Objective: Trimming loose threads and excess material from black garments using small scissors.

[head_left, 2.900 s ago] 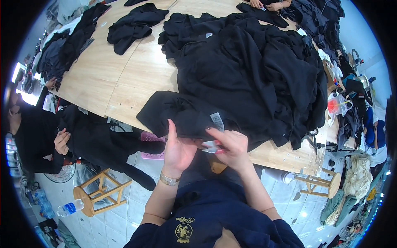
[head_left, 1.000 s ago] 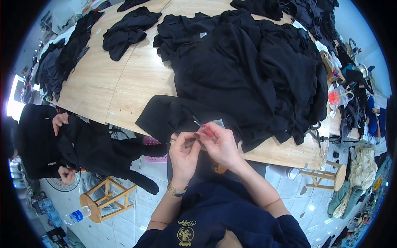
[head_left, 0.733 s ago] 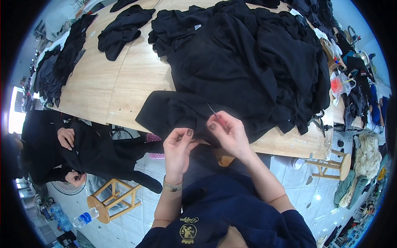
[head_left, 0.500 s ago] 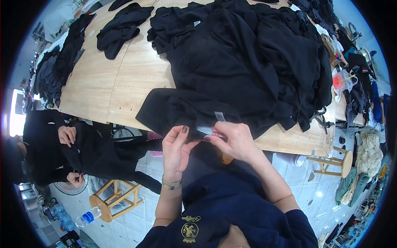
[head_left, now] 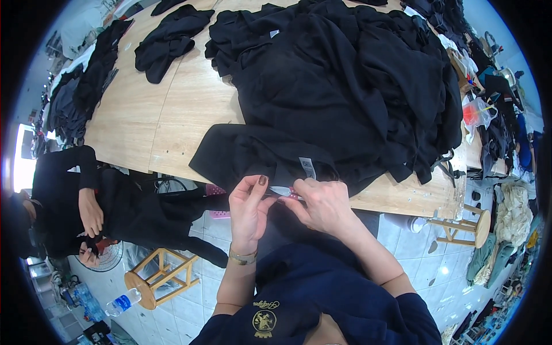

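A black garment [head_left: 310, 109] is heaped over the table, its near part hanging at the front edge. My left hand [head_left: 248, 210] is closed, thumb and fingers pinching the garment's edge. My right hand [head_left: 325, 204] is wrapped round small thread snips [head_left: 280, 191] with silvery blades and pink on the handle. The blades point left toward the left fingertips, close to the pinched cloth; whether they touch it I cannot tell. A white label [head_left: 307, 167] stands up from the cloth just beyond my right fingers.
More black cloth [head_left: 172, 40] lies on the wooden table [head_left: 129, 123]. At the left a co-worker [head_left: 63, 201] handles dark cloth. Wooden stools [head_left: 149, 290] stand on the tiled floor, with a water bottle [head_left: 123, 302] near one. A plastic bag [head_left: 477, 112] hangs at the right.
My right hand has turned more knuckles-up over the snips and come slightly lower. My left hand has shifted slightly right. The co-worker's hands have moved lower.
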Motion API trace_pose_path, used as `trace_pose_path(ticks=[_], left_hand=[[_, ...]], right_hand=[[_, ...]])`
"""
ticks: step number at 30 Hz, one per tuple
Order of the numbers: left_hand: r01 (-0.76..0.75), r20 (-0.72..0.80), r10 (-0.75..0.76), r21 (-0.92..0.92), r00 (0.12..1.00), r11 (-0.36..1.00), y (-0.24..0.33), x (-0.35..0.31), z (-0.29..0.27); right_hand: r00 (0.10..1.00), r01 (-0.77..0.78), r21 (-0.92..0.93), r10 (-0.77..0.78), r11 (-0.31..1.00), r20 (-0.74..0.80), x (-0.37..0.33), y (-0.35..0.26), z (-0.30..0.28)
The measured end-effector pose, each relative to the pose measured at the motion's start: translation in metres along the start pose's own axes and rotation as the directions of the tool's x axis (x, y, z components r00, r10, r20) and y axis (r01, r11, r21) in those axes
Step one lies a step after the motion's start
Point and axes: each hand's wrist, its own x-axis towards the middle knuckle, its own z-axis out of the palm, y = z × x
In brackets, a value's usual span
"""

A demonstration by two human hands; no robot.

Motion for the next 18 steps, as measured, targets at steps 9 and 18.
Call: trace_pose_path(ticks=[9, 18], left_hand=[[-0.035, 0.066, 0.036, -0.019, 0.997, 0.999, 0.0, 0.002, -0.002], [-0.02, 0.25, 0.064, -0.176, 0.966, 0.984, 0.0, -0.004, 0.014]], right_hand=[[0.997, 0.006, 0.138, 0.005, 0.99, -0.08, -0.001, 0.011, 0.001], [0.972, 0.052, 0.464, 0.062, 0.884, -0.227, 0.009, 0.0, 0.005]])
